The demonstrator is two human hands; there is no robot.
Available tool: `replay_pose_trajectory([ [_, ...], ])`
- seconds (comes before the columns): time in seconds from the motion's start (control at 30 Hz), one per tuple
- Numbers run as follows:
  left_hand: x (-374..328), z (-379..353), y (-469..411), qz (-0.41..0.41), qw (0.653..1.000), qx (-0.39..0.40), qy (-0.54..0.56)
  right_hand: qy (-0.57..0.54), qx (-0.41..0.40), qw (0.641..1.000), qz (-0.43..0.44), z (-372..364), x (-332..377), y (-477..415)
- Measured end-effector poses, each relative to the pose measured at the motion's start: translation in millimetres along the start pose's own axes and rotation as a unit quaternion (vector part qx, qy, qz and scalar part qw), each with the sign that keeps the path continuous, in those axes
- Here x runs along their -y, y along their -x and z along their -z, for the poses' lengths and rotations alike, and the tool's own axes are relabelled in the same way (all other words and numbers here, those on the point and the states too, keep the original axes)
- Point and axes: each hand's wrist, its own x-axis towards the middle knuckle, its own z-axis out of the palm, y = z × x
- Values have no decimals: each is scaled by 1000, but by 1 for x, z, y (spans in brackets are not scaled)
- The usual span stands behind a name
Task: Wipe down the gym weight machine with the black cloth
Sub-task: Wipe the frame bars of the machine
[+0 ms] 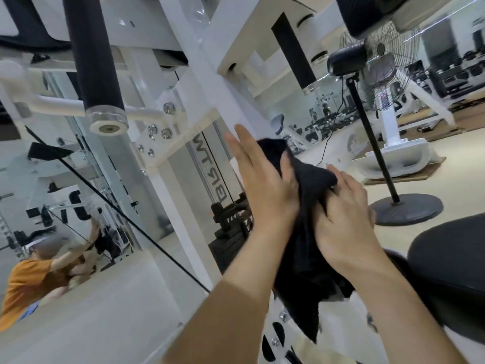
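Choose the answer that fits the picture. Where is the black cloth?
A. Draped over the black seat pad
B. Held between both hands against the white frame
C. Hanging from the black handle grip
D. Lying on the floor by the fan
B: the black cloth sits between the left hand and right hand, up against the white machine frame.

**What things are made of**

I see a soft, matt black cloth [309, 206]. The machine frame [210, 82] is shiny white painted metal with silver bolts [169, 108]. The black handle grip [91, 48] looks matt and smooth.
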Motion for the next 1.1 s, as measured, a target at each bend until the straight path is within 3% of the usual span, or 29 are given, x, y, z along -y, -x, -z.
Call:
replay_pose_trajectory([
  [0.13,30,1,36,-31,998,47,10,-10,-74,997,-18,0,5,1],
  [0.2,33,12,42,-51,996,68,-38,-7,-97,995,-29,2,2,1],
  [0.33,20,44,42,-118,980,-42,-156,-28,-81,995,-50,12,-1,2],
  [0.37,14,50,46,-167,975,-26,-143,-39,-81,995,-40,13,1,3],
  [0.43,1,57,58,-264,954,88,-112,-86,-83,992,-34,16,4,5],
  [0.53,-2,55,68,-330,884,268,-193,-222,-62,972,-50,23,10,5],
  [0.63,13,56,41,-383,802,265,-373,-269,31,961,-60,24,6,3],
  [0.73,13,57,8,-435,665,302,-527,-240,98,965,-39,20,1,1],
  [0.8,4,52,-4,-458,582,319,-591,-210,92,973,-18,16,-3,0],
  [0.97,-22,56,-60,-512,489,300,-639,-105,117,987,36,12,2,5],
  [1.0,-24,58,-69,-511,483,294,-648,-79,115,989,45,10,3,5],
  [1.1,-21,53,-57,-495,506,268,-653,-4,97,995,35,7,10,5],
])
